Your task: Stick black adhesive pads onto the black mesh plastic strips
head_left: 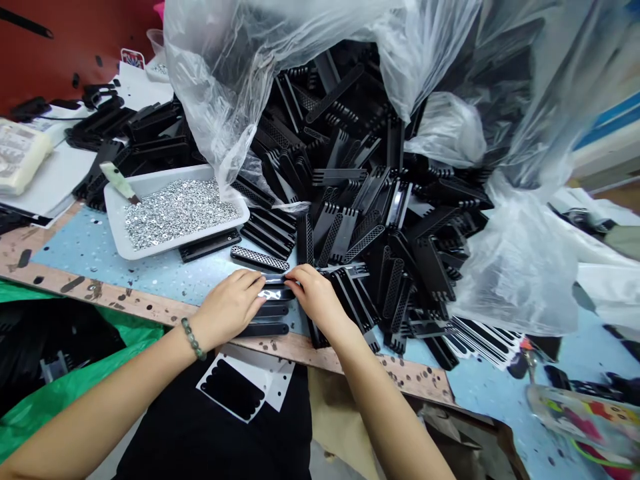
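At the front table edge, several long black plastic pieces (pixel 267 329) lie side by side; the upper ones look glossy. My left hand (pixel 231 305) rests across their left ends, fingers stretched out and thumb apart. My right hand (pixel 315 293) has thumb and fingers pinched at the right end of an upper glossy black strip (pixel 274 279); the exact grip is partly hidden. Just beyond my hands lies a black piece with a mesh-patterned face (pixel 260 258). On my lap are white sheets, one bearing a block of black rounded strips (pixel 233 389).
A white tray (pixel 116 235) of small metal parts (pixel 180 208) stands to the left, a brush (pixel 117 180) in it. Ahead, black comb-ended pieces (pixel 345 233) spill from a clear plastic bag (pixel 215 100). To the right are black-striped sheets (pixel 485 340) and a colourful pouch (pixel 585 420).
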The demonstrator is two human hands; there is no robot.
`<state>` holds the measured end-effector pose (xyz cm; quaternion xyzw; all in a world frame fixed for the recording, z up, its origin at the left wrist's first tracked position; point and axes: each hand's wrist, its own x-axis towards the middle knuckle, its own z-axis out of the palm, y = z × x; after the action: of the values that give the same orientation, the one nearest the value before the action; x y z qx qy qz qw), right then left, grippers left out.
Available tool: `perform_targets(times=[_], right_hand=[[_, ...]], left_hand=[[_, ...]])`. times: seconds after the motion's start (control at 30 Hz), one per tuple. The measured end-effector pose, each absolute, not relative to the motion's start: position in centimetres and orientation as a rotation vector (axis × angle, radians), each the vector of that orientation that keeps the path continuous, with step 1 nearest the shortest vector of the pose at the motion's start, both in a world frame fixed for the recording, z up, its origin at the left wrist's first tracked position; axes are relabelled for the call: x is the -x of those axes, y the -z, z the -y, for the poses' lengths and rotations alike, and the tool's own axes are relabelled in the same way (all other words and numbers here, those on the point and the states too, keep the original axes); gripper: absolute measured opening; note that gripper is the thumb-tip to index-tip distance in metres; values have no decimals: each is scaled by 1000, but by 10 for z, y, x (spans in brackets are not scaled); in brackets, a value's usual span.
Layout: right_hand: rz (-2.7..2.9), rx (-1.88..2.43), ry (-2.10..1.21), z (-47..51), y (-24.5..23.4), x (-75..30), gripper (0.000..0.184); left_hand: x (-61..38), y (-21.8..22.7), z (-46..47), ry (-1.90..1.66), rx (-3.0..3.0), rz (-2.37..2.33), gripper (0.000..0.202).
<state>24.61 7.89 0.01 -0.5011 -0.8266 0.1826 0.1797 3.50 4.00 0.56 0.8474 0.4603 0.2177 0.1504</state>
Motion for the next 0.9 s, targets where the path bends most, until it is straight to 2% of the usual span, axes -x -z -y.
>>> perform_targets(times=[0.3, 0.43, 0.53, 0.77, 0.9], right_hand=[[2572, 1499, -616, -100, -18, -241, 11], [2613, 1534, -792, -113, -22, -240, 14], [2586, 1537, -910, -118, -21, -241, 15], [2475, 1604, -961, -110, -20, -239, 14], [2193, 1582, -1110, -102, -23, -239, 9]], left_hand=[[-35, 0, -34, -584, -2473, -1332, 39], [-34, 2, -34, -581, -2493, -1323, 40], [-33, 3, -33, -581, -2503, -1311, 40], [-34, 4, -33, -552, -2521, -1320, 41], [-33, 6, -33, -554, -2534, -1316, 41]])
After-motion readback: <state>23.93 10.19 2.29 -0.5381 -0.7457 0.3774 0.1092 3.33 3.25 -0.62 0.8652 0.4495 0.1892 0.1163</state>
